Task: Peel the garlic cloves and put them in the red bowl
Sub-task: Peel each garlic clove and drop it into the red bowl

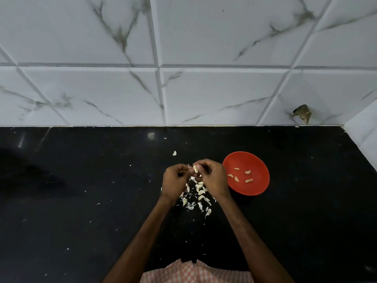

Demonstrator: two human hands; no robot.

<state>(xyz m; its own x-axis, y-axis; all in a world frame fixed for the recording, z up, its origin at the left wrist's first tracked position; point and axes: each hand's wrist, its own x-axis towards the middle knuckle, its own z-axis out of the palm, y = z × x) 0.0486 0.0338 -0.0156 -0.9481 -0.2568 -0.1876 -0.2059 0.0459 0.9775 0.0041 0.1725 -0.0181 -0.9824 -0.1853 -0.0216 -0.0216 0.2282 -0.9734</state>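
My left hand [175,181] and my right hand [213,177] meet above the black counter and together pinch one garlic clove [195,168] between their fingertips. Below the hands lies a pile of garlic cloves and loose white skins [199,198]. The red bowl [258,185] stands just right of my right hand, with several peeled cloves [242,175] inside it.
A black counter [91,190] runs back to a white marble-tiled wall [183,88]. One loose piece of garlic [174,153] lies behind the hands. Small skin flakes are scattered about. A tiled side wall [365,135] closes the right end. Checked cloth [193,272] shows at the near edge.
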